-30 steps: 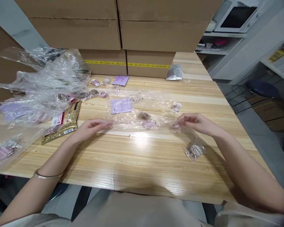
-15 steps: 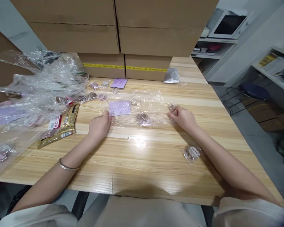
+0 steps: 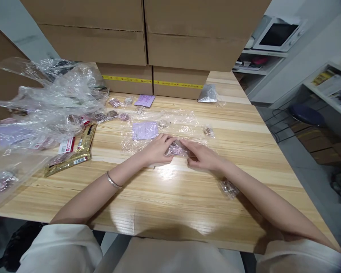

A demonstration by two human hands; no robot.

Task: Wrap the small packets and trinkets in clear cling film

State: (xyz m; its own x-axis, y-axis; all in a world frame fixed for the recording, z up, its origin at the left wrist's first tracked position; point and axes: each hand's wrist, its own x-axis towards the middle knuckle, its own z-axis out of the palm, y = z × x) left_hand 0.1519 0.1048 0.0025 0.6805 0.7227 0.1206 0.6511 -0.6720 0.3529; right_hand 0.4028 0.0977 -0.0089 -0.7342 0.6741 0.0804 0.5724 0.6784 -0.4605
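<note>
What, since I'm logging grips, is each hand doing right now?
Left hand: open, thumb and fingers apart at the wrapped piece; firm hold can't be told.
Right hand: open, thumb and fingers apart opposite; hold can't be told.

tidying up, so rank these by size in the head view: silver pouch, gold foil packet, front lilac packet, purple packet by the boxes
1. gold foil packet
2. front lilac packet
3. silver pouch and back purple packet: too alike to rank
</note>
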